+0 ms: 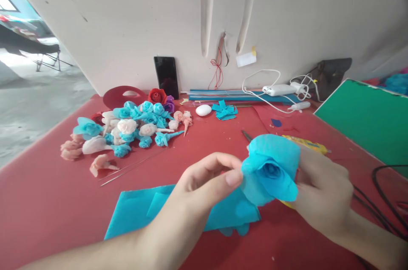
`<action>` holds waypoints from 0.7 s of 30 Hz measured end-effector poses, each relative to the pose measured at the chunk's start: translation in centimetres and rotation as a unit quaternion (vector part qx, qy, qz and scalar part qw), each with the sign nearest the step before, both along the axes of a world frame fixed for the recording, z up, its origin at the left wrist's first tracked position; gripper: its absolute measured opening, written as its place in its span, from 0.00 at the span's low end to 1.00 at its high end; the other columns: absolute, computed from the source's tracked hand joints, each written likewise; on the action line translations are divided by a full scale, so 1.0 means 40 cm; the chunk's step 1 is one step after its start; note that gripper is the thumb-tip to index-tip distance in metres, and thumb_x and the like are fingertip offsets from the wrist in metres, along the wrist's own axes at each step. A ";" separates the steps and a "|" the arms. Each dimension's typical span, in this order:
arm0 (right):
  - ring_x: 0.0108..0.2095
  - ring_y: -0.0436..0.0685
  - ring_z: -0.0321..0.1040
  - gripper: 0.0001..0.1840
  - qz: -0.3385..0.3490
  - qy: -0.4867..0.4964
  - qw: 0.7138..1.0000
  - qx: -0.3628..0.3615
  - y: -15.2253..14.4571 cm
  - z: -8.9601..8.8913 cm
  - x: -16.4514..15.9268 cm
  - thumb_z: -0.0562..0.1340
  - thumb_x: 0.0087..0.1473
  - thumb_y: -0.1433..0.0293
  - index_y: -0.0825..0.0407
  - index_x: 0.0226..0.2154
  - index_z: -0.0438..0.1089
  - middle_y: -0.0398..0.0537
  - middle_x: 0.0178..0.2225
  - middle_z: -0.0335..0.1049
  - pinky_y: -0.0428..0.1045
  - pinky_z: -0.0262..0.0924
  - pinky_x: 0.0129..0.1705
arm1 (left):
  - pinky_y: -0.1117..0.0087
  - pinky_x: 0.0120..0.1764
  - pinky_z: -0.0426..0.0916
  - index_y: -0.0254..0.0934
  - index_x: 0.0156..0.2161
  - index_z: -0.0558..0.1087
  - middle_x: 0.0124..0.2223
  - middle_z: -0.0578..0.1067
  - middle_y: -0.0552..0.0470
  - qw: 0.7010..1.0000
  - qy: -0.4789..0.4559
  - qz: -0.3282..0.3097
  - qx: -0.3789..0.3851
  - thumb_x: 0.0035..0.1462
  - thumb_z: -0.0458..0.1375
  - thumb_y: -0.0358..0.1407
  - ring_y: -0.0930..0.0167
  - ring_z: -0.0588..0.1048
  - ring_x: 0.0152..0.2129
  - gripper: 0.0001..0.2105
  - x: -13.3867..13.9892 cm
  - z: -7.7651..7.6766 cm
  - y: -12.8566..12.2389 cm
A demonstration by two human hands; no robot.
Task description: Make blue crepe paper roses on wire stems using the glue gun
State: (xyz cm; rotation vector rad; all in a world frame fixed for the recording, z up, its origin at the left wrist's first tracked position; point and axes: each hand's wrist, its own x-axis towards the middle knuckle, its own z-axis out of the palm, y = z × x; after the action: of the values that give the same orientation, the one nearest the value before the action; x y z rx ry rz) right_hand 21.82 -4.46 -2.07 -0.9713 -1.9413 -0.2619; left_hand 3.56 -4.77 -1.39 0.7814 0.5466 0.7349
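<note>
A blue crepe paper rose (270, 170) is held up between my two hands, its coiled centre facing me. My left hand (210, 185) pinches the edge of an outer petal between thumb and forefinger. Behind the bloom, my right hand (325, 185) is closed around its base, most of which the petals hide. Below lies a folded sheet of blue crepe paper (137, 206), partly covered by my left forearm. A yellow tool (306, 144), perhaps a glue gun, shows behind my right hand.
Finished paper flowers in blue, white and pink (127, 125) are heaped at the left. Thin wires (127, 170) lie before them. Cut blue strips (225, 111) and a white egg-shaped object (203, 111) sit further back. A phone (166, 77) leans on the wall; a green board (366, 121) stands right.
</note>
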 end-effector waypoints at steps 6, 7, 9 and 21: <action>0.29 0.43 0.67 0.05 0.028 -0.004 0.999 0.025 -0.002 -0.012 -0.001 0.53 0.61 0.71 0.49 0.32 0.60 0.37 0.26 0.68 0.37 0.61 0.35 | 0.77 0.24 0.67 0.40 0.35 0.71 0.30 0.70 0.55 0.999 -0.004 0.030 0.012 0.52 0.61 0.41 0.76 0.68 0.23 0.08 -0.004 0.008 0.002; 0.30 0.43 0.67 0.05 0.033 -0.007 0.999 0.025 -0.003 -0.013 -0.001 0.53 0.61 0.70 0.49 0.32 0.60 0.37 0.27 0.68 0.37 0.61 0.35 | 0.76 0.22 0.67 0.40 0.35 0.72 0.30 0.71 0.55 0.999 -0.003 0.034 0.015 0.53 0.61 0.41 0.76 0.68 0.21 0.07 -0.004 0.008 0.002; 0.31 0.43 0.67 0.05 0.041 -0.013 0.999 0.024 -0.005 -0.015 -0.002 0.53 0.61 0.70 0.50 0.33 0.61 0.37 0.28 0.69 0.37 0.61 0.35 | 0.76 0.20 0.67 0.40 0.33 0.71 0.29 0.70 0.55 0.999 -0.001 0.047 0.015 0.53 0.61 0.39 0.76 0.68 0.19 0.06 -0.003 0.007 0.002; 0.26 0.44 0.64 0.07 0.027 -0.011 0.999 0.030 -0.004 -0.019 -0.004 0.52 0.61 0.71 0.50 0.31 0.60 0.37 0.24 0.66 0.40 0.59 0.29 | 0.81 0.19 0.66 0.37 0.27 0.69 0.22 0.67 0.58 0.996 -0.002 0.089 -0.006 0.53 0.61 0.35 0.79 0.66 0.17 0.07 0.001 0.008 0.008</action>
State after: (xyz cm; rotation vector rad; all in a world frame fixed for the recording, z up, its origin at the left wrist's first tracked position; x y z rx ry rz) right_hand 21.67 -4.62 -2.84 -0.8785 -1.9660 -0.2998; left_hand 3.62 -4.46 -1.08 0.7256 0.6223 0.8968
